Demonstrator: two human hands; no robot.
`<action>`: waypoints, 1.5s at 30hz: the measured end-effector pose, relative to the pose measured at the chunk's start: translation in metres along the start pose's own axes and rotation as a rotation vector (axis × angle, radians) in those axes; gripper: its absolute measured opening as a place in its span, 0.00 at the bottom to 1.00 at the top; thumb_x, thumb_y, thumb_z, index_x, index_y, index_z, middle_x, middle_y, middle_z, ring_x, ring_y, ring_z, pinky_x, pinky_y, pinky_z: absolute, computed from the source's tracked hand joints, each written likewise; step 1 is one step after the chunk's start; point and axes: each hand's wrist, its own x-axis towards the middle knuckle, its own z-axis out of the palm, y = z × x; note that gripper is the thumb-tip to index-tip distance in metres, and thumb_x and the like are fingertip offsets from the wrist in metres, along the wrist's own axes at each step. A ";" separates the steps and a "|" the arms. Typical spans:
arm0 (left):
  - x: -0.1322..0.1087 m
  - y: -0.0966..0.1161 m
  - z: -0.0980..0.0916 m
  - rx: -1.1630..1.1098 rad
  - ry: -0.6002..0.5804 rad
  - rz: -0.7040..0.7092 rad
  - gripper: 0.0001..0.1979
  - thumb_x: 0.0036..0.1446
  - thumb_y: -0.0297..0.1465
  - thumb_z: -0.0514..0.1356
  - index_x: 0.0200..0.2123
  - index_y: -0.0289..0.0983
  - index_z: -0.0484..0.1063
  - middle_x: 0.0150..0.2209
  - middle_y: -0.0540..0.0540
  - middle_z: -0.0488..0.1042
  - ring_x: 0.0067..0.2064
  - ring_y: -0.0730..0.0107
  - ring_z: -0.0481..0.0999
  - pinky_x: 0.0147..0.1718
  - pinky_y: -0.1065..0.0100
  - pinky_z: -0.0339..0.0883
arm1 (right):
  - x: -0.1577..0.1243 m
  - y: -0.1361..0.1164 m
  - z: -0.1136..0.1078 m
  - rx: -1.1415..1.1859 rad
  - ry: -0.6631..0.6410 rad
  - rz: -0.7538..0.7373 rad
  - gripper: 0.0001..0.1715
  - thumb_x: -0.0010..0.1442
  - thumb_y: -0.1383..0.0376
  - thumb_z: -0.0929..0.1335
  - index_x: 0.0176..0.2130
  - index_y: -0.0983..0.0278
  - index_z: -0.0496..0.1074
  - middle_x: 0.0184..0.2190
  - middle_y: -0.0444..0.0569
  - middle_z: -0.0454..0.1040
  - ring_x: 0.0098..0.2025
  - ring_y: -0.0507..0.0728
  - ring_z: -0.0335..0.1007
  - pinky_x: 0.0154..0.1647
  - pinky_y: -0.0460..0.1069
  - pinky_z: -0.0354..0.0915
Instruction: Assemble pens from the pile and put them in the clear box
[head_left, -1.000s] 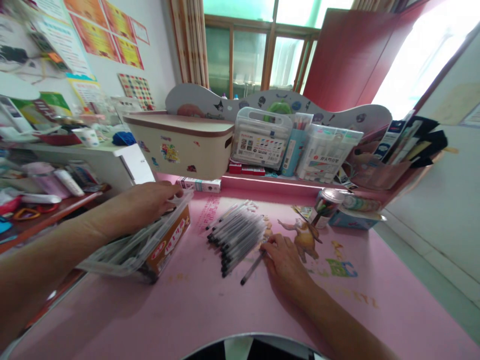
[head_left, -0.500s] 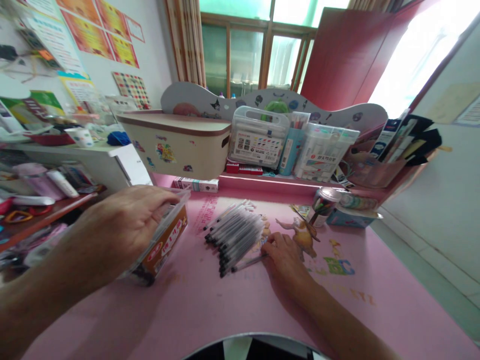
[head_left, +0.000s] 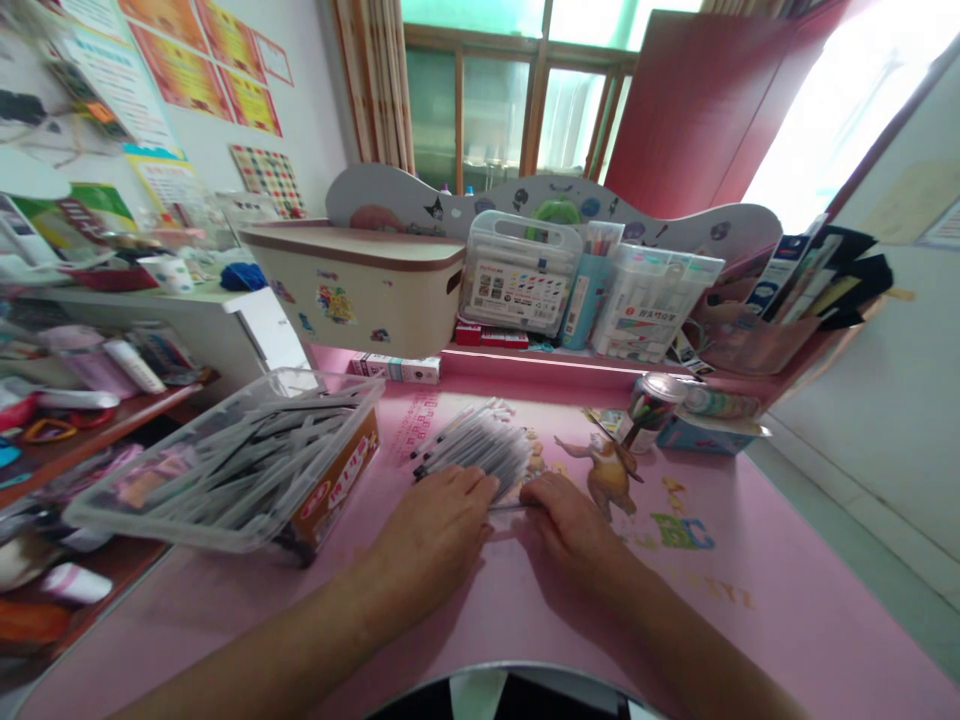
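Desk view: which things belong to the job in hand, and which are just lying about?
Apparently in the job:
- pen pile on the desk
- single pen between left hand and right hand
- tub, full of similar sticks

Apparently just lying about:
- lidded bin
- carry case
- jar
- blue box

I seem to be in a home, at a child's study corner. My pink desk (head_left: 465, 628) bears cartoon prints (head_left: 606, 475), a curtained window (head_left: 495, 115) stands at twelve o'clock, and award-like orange sheets (head_left: 184, 75) hang between ten and eleven.
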 end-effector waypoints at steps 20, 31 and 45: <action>0.018 0.035 0.028 -1.530 0.231 -0.402 0.16 0.54 0.45 0.62 0.34 0.38 0.69 0.17 0.55 0.64 0.19 0.76 0.62 0.21 0.73 0.54 | -0.003 0.009 0.011 1.305 -0.391 0.446 0.16 0.60 0.54 0.68 0.32 0.64 0.68 0.17 0.35 0.54 0.16 0.46 0.39 0.16 0.43 0.38; 0.015 0.036 0.046 -1.543 0.394 -0.362 0.14 0.61 0.42 0.58 0.32 0.37 0.67 0.18 0.56 0.64 0.21 0.78 0.62 0.24 0.74 0.59 | 0.001 0.007 0.007 1.265 -0.435 0.417 0.21 0.57 0.50 0.70 0.33 0.66 0.70 0.14 0.33 0.52 0.14 0.44 0.37 0.12 0.43 0.35; 0.015 0.030 0.051 -1.541 0.367 -0.345 0.12 0.61 0.40 0.58 0.33 0.37 0.66 0.19 0.55 0.65 0.22 0.77 0.63 0.24 0.74 0.59 | 0.003 0.006 0.008 1.194 -0.386 0.407 0.20 0.57 0.50 0.70 0.32 0.65 0.70 0.13 0.32 0.51 0.13 0.45 0.35 0.12 0.43 0.34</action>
